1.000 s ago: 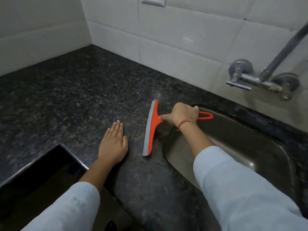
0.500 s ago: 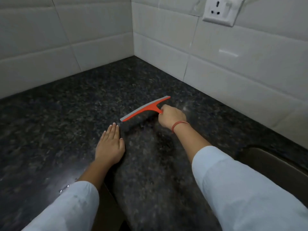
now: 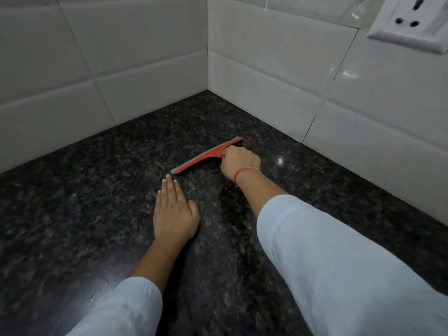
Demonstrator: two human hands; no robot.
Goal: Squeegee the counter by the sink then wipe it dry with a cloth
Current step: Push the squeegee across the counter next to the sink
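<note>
An orange squeegee (image 3: 203,156) with a grey rubber blade lies edge-down on the dark speckled granite counter (image 3: 97,202), not far from the wall corner. My right hand (image 3: 238,162) is closed around its handle, which the fist hides; a red thread circles that wrist. My left hand (image 3: 173,213) rests flat on the counter, fingers together, just in front of the blade's left end and holding nothing. No cloth and no sink are in sight.
White tiled walls (image 3: 278,93) meet in a corner behind the squeegee. A white wall socket (image 3: 412,25) sits high at the right. Bare counter stretches left and toward me.
The squeegee has gone from the sink's edge to the counter near the wall corner, its blade turned crosswise. The view swung left, so sink and tap are out of frame. My left hand stayed flat.
</note>
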